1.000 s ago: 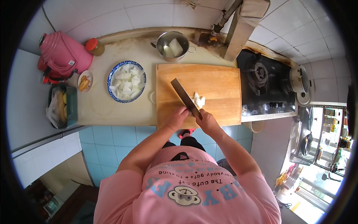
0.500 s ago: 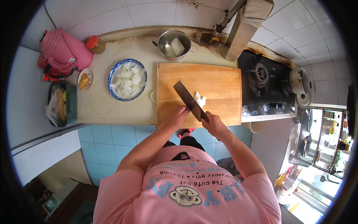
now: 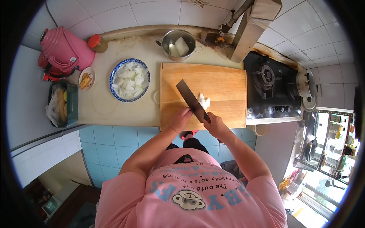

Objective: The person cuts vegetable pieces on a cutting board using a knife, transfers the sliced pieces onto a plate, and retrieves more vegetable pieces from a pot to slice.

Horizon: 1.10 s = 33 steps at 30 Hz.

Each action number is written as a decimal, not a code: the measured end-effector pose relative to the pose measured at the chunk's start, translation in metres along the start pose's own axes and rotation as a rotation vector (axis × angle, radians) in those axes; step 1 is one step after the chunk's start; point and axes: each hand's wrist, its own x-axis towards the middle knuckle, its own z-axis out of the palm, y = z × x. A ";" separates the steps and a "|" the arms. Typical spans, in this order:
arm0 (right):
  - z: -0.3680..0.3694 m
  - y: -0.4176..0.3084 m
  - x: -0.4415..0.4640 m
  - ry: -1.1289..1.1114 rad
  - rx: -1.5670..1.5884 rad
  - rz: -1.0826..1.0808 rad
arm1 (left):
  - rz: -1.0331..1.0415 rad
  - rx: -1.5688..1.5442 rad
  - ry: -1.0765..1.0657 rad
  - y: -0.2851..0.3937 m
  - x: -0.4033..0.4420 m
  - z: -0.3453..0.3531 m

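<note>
The right hand [image 3: 215, 125] has its fingers closed round the handle of a knife [image 3: 191, 99], above the near half of a board [image 3: 228, 81]. The blade slants from the hand toward the board's far left corner; whether its edge touches the wood I cannot tell. The left hand [image 3: 181, 120] is at the board's near edge, fingertips bent in against or just beside the blade. What they grip, if anything, is hidden, so I cannot tell. A few white pieces [image 3: 204, 102] lie on the board just right of the blade.

The board lies along the right end of the desk [image 3: 102, 110], next to the stove [image 3: 279, 93]. Left of it, about midway between the desk's far and near edges, a blue-rimmed plate [image 3: 111, 81] is heaped with cut white pieces. A pot [image 3: 166, 41] with two pale chunks [image 3: 181, 45] stands near the far edge, just behind the board. Toward the far left corner are a red-lidded jar [image 3: 98, 44] and a pink flask [image 3: 68, 49]. Along the left end are a small dish [image 3: 92, 81] of brownish pieces and, nearer, a green bin [image 3: 72, 104].
</note>
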 end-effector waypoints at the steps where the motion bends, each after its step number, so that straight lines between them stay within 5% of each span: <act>1: 0.001 -0.001 0.002 -0.001 0.001 0.001 | -0.001 0.000 0.003 0.000 0.000 0.000; 18: 0.005 0.007 -0.012 0.238 -0.011 -0.160 | -0.066 -0.106 -0.027 0.007 0.006 -0.018; 29: -0.008 -0.016 -0.015 0.284 -0.464 -0.526 | -0.285 0.050 0.446 -0.029 0.004 -0.204; 33: 0.010 -0.046 0.011 0.232 -0.520 -0.677 | -0.217 -0.073 0.166 -0.021 0.016 -0.254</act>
